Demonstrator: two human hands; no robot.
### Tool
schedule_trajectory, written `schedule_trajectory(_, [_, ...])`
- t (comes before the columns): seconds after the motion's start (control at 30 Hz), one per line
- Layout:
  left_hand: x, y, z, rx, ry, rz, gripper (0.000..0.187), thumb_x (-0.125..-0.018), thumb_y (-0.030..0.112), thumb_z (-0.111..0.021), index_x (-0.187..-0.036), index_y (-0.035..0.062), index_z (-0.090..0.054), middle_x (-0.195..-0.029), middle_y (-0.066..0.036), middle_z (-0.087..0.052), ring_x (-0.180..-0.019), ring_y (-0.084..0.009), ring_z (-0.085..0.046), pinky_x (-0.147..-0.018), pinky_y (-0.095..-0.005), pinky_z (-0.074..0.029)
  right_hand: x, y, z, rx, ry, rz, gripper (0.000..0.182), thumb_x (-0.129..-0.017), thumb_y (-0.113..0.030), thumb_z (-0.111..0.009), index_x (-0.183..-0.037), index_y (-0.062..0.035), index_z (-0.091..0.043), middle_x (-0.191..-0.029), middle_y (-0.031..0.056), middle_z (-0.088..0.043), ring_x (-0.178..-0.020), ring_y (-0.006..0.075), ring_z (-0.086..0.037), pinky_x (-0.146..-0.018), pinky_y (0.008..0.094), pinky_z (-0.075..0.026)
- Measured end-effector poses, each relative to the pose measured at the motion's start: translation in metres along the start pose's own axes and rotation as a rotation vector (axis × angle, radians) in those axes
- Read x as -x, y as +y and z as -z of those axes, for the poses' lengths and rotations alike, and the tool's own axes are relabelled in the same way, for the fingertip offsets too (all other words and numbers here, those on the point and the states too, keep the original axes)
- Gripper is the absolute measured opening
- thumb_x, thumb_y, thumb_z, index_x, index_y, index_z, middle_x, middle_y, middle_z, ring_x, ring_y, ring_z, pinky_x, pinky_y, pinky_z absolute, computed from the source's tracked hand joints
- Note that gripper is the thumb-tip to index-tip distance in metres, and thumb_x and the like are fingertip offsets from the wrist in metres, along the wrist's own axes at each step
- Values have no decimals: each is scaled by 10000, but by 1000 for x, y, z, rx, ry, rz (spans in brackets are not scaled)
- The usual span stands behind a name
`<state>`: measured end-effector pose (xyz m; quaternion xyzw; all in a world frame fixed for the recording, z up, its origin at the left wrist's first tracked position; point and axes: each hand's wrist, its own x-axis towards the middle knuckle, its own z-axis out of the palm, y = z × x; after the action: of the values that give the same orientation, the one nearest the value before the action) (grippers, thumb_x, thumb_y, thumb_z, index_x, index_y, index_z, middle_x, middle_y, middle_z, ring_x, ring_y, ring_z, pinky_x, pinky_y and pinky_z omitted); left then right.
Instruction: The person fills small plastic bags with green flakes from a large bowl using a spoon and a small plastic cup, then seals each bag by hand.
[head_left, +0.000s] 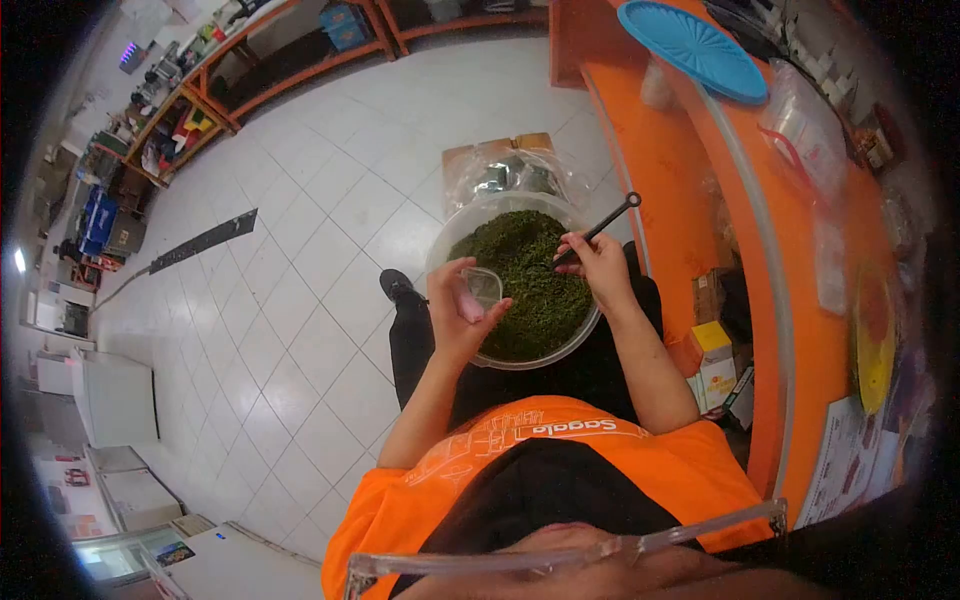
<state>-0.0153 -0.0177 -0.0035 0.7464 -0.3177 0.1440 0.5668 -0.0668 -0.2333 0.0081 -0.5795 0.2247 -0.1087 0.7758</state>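
In my lap stands a wide translucent plastic tub point(440, 240), filled with loose, crumbly green material point(530, 310) like dried herbs. My left hand point(458, 312) is over the tub's left side, fingers curled round a small clear plastic cup point(484, 288). The cup is tilted and its contents are hard to make out. On the other side, my right hand point(598, 266) pinches a black tool point(606, 220) by its handle, which ends in a ring. The tool's lower end points down to the green material, and its working end is not clear to see.
Beyond the tub are a clear plastic bag point(510, 175) and cardboard point(530, 143). An orange counter point(640, 150) runs along my right, with a blue lid point(695, 45) on top. A yellow-and-white box point(713, 362) sits low beside it. Tiled floor point(310, 270) extends left.
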Motion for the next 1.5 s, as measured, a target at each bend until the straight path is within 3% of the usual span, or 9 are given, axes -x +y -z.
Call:
schedule_trajectory(0.23, [-1, 3, -5, -159, -90, 35, 680, -562, 162, -857, -1141, 58, -515, -1055, -109, -568, -975, -290, -528, -835, -365, -438, 12, -25, -13, -102, 72, 250, 197, -933, -160, -536, -938, 32, -579, -864, 101, -623, -758, 184, -637, -641, 302, -560])
schedule_trajectory(0.43, [-1, 6, -5, -152, -134, 45, 657, -567, 173, -849, -1127, 53, -527, -1041, -119, -579, -954, -301, -539, -814, -369, -444, 34, -32, -39, 292, 3, 634, 127, -892, -92, -585, -932, 27, -601, -865, 100, -628, -763, 201, -633, -677, 308, -546])
schedule_trajectory(0.5, [-1, 4, -4, -134, -138, 80, 650, -570, 169, -845, -1126, 53, -528, -1047, -119, -576, -957, -299, -540, -813, -367, -444, 43, -40, -44, 614, -243, 1066, 106, -835, -36, -632, -928, 13, -621, -885, 113, -636, -794, 251, -638, -733, 335, -530])
schedule_trajectory(0.6, [4, -7, -3, -67, -119, 86, 634, -580, 154, -836, -1125, 53, -530, -1047, -122, -572, -964, -297, -541, -828, -359, -442, 45, -48, -45, 654, -530, 1170, 138, -794, 2, -641, -932, -8, -632, -917, 117, -642, -847, 279, -636, -769, 348, -511])
schedule_trajectory(0.8, [2, -7, -8, 10, -37, 108, 644, -590, 134, -836, -1142, 54, -512, -1067, -113, -548, -988, -268, -538, -856, -352, -439, 42, -41, -32, 334, -387, 1076, 189, -779, -4, -644, -968, -20, -636, -931, 115, -632, -888, 260, -617, -759, 331, -498])
schedule_trajectory(0.9, [2, -6, -8, 63, -47, 136, 669, -587, 100, -839, -1158, 47, -493, -1082, -105, -516, -988, -237, -531, -843, -333, -443, 43, -29, -33, 534, -408, 776, 219, -740, 50, -609, -948, -20, -616, -925, 132, -579, -891, 280, -602, -756, 353, -495])
schedule_trajectory(1.1, [16, -29, -14, 306, 27, 207, 614, -620, 49, -816, -1134, 41, -480, -1071, -108, -482, -949, -225, -525, -820, -306, -444, 39, -3, -48, 673, -346, 756, 224, -746, 46, -629, -956, -31, -629, -864, 117, -572, -812, 241, -610, -691, 323, -483])
schedule_trajectory(1.4, [-3, -1, -1, -30, -2, -8, 66, -774, -1, -620, -825, 25, -588, -838, -118, -563, -826, -301, -526, -749, -361, -415, 39, -23, -35, 705, -280, 516, 260, -747, -18, -626, -1005, -47, -632, -948, 115, -627, -833, 297, -587, -747, 363, -483])
schedule_trajectory(1.5, [-3, -2, 2, -91, -40, -105, 108, -732, -8, -627, -820, 39, -588, -839, -107, -566, -849, -311, -517, -754, -373, -413, 32, -17, -34, 824, -333, 815, 227, -747, -56, -632, -973, -50, -640, -893, 110, -612, -829, 295, -562, -752, 378, -469])
